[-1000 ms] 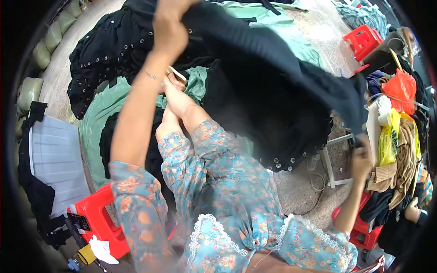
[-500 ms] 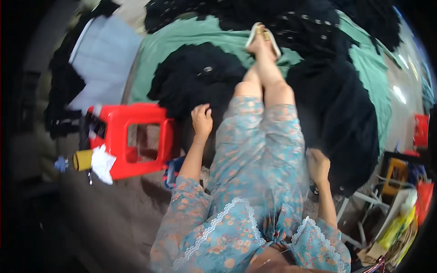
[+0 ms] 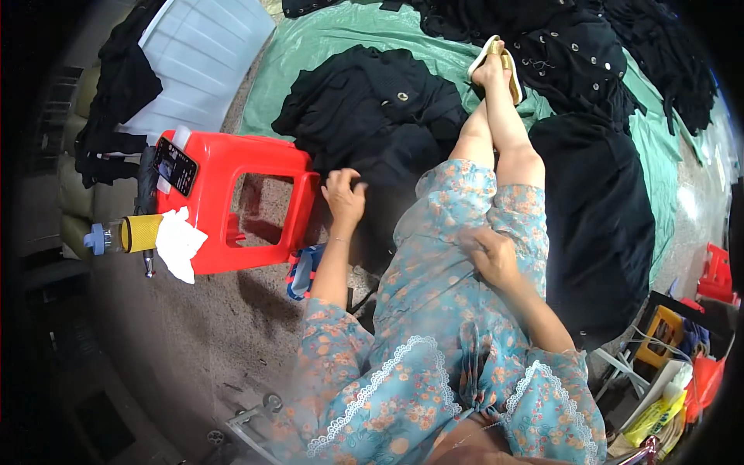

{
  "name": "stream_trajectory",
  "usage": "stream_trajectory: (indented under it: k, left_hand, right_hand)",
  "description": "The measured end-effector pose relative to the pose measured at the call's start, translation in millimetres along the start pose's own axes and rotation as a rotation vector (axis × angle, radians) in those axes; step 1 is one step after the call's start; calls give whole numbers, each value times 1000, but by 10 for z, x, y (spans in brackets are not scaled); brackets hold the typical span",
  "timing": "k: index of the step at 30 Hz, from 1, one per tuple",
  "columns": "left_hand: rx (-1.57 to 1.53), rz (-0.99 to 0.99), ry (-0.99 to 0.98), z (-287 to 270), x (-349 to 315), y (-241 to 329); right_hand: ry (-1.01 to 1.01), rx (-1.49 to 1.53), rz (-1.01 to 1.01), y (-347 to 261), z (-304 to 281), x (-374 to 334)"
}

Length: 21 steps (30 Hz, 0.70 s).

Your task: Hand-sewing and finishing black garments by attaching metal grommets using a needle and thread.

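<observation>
My left hand (image 3: 345,195) reaches down to my left and its fingers pinch the edge of a black garment (image 3: 370,116) that lies on a green sheet (image 3: 325,35). My right hand (image 3: 490,256) rests on my thigh over my blue floral dress (image 3: 449,325), with the fingers curled and nothing seen in them. My crossed legs stretch forward, and the feet in yellow sandals (image 3: 496,62) lie on more black garments (image 3: 601,209).
A red plastic stool (image 3: 232,201) stands at my left with a phone (image 3: 175,165) on it, plus a yellow-sleeved bottle (image 3: 128,234) and a white tissue (image 3: 180,244). A white panel (image 3: 198,62) lies further off. Red stools and bags (image 3: 697,372) crowd the right edge.
My view has swung down and left. The left arm, raised with a dark garment a second ago, now grips cloth on the floor. My right hand moved from my right side onto my thigh.
</observation>
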<state>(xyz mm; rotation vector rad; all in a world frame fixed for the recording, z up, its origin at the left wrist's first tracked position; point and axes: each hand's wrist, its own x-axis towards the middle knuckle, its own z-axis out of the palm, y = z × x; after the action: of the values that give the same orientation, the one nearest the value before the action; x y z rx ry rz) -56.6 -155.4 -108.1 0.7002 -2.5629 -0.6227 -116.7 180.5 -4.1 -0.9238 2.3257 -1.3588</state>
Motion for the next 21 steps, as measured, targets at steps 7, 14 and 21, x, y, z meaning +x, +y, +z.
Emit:
stream_trajectory:
  k: [7,14,21]
  left_hand:
    - [-708,-103,94,-847,603,97]
    - [-1026,76,-332,-1257,661,1252]
    - [-802,166,-273,-1123,861,1493]
  right_hand:
    - [132,271,275,-3,53,243]
    - [268,370,-42,-520,281,1069]
    - [158,425,239,-103,395,1200]
